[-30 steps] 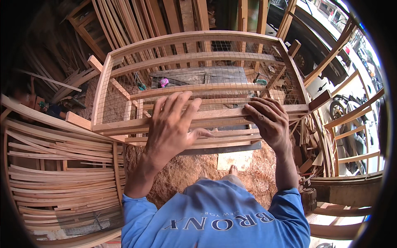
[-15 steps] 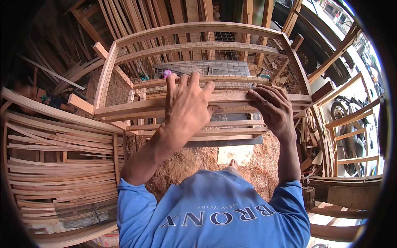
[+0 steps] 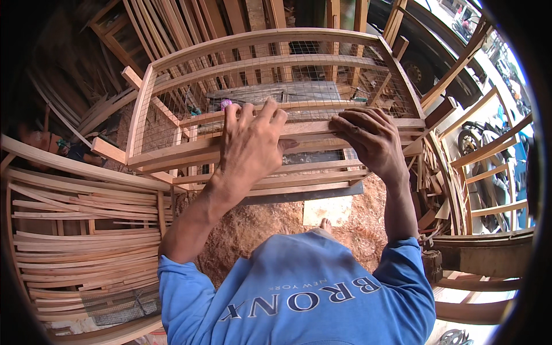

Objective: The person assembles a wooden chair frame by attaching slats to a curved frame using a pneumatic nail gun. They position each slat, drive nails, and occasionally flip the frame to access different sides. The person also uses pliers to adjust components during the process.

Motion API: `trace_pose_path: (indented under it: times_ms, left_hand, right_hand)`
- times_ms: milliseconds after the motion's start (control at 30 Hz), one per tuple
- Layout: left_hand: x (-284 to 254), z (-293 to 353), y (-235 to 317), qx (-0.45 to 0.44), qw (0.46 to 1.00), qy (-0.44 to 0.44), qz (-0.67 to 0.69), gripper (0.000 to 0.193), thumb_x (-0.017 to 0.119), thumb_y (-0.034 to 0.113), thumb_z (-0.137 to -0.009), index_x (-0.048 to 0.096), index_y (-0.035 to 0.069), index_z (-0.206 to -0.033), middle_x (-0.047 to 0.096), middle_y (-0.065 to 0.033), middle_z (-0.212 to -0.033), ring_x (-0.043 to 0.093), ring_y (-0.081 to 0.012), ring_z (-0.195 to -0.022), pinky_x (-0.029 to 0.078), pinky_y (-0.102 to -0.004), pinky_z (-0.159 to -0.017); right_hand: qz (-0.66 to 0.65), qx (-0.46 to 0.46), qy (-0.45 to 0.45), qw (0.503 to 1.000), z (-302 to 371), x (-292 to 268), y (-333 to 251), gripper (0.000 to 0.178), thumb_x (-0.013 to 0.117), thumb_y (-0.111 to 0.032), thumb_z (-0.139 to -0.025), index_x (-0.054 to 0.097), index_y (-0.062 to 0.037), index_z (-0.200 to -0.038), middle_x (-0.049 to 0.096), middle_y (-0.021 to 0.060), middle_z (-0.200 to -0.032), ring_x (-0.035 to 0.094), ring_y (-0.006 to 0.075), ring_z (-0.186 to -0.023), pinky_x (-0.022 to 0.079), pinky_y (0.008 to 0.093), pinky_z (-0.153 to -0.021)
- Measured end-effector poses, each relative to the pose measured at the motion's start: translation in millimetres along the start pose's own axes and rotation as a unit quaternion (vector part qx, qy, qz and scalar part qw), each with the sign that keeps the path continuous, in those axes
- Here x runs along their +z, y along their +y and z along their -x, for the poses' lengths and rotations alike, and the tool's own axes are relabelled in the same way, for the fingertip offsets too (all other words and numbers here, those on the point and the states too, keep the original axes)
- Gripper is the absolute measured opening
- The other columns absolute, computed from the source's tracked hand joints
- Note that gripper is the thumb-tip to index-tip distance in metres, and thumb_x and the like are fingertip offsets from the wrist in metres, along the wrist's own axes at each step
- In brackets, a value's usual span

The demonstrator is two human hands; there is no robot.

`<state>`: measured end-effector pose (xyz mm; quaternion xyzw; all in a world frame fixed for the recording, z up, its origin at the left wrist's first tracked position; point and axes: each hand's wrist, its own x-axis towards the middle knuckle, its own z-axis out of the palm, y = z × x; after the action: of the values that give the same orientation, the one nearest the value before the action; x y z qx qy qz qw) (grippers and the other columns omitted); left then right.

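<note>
Bracing the left hand [image 3: 252, 138] over the near rail [image 3: 310, 129] of a wooden mesh frame [image 3: 140, 118], a bit left of the rail's middle. Arching left fingers, holding them slightly apart, pointing the thumb rightward on the near side. Hiding those fingertips behind the knuckles, so not being able to tell clamped from just resting.

Clamping the right hand [image 3: 372, 141] on the same rail, toward its right end. Bunching right fingers close together, curling them over the wood.

Frame-wise: sitting right in front of the body, spanning the upper middle of the view, carrying wire mesh [image 3: 158, 123] across the opening. Running lower slats [image 3: 310, 179] below the near rail, on the body side.

Around it: leaning long planks [image 3: 236, 29] beyond the far edge, stacking thin timber strips [image 3: 86, 253] at lower left, showing a small pink item [image 3: 226, 104] just beyond the left fingers. Covering the floor with shavings [image 3: 259, 221], lying a pale board [image 3: 328, 211] near a bare foot [image 3: 326, 224]. Parking a motorbike [image 3: 471, 138] off to the right.
</note>
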<state>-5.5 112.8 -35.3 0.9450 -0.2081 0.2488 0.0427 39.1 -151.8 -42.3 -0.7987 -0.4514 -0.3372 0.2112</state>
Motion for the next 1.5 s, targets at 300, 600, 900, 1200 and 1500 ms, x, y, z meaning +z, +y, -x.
trace_pose_path:
  times_ms: [300, 600, 900, 1200, 1500]
  left_hand:
    - [-7, -5, -3, 0.021, 0.999, 0.02, 0.027, 0.049, 0.089, 0.035, -0.069, 0.072, 0.003, -0.103, 0.068, -0.0064, -0.107, 0.063, -0.0231, -0.095, 0.036, -0.0426, -0.088]
    - [0, 0, -4, 0.026, 0.999, 0.025, 0.009, 0.055, 0.088, 0.044, -0.069, 0.073, 0.004, -0.105, 0.068, -0.0064, -0.107, 0.062, -0.0222, -0.093, 0.035, -0.043, -0.087]
    - [14, 9, 0, 0.034, 0.997, 0.073, -0.009, 0.038, 0.076, 0.012, -0.075, 0.069, 0.002, -0.111, 0.066, -0.0097, -0.118, 0.062, -0.0264, -0.098, 0.038, -0.0446, -0.089]
    - [19, 10, 7, 0.007, 0.998, 0.056, -0.033, 0.034, 0.066, 0.007, -0.074, 0.071, -0.002, -0.107, 0.067, -0.0144, -0.115, 0.061, -0.0265, -0.096, 0.038, -0.0462, -0.089]
    - [18, 10, 9, 0.0, 0.999, 0.032, -0.028, 0.041, 0.068, 0.003, -0.072, 0.068, -0.004, -0.113, 0.064, -0.016, -0.122, 0.06, -0.0304, -0.103, 0.037, -0.0469, -0.089]
  right_hand:
    - [-0.025, 0.057, 0.004, 0.998, -6, -3, -3, 0.031, 0.076, -0.006, -0.076, 0.078, -0.014, -0.106, 0.072, 0.0028, -0.096, 0.067, 0.0222, -0.089, 0.054, 0.0362, -0.078]
    - [-0.011, 0.055, -0.015, 0.998, -4, -1, -5, 0.028, 0.076, -0.012, -0.081, 0.079, -0.0155, -0.108, 0.073, 0.003, -0.096, 0.067, 0.0204, -0.089, 0.052, 0.0362, -0.081]
    - [-0.021, 0.038, -0.01, 0.999, 1, 2, 1, 0.032, 0.076, -0.012, -0.078, 0.079, -0.0181, -0.11, 0.072, 0.0016, -0.096, 0.066, 0.0202, -0.089, 0.049, 0.036, -0.08]
    - [0.009, -0.001, 0.03, 1.0, -3, 5, -2, 0.036, 0.081, -0.016, -0.072, 0.078, -0.0125, -0.108, 0.074, 0.0033, -0.095, 0.068, 0.0211, -0.088, 0.049, 0.0355, -0.077]
    - [-0.014, -0.001, 0.043, 0.999, 4, 8, 5, 0.03, 0.082, -0.014, -0.071, 0.079, -0.0136, -0.101, 0.075, 0.0026, -0.096, 0.07, 0.0195, -0.085, 0.051, 0.034, -0.075]
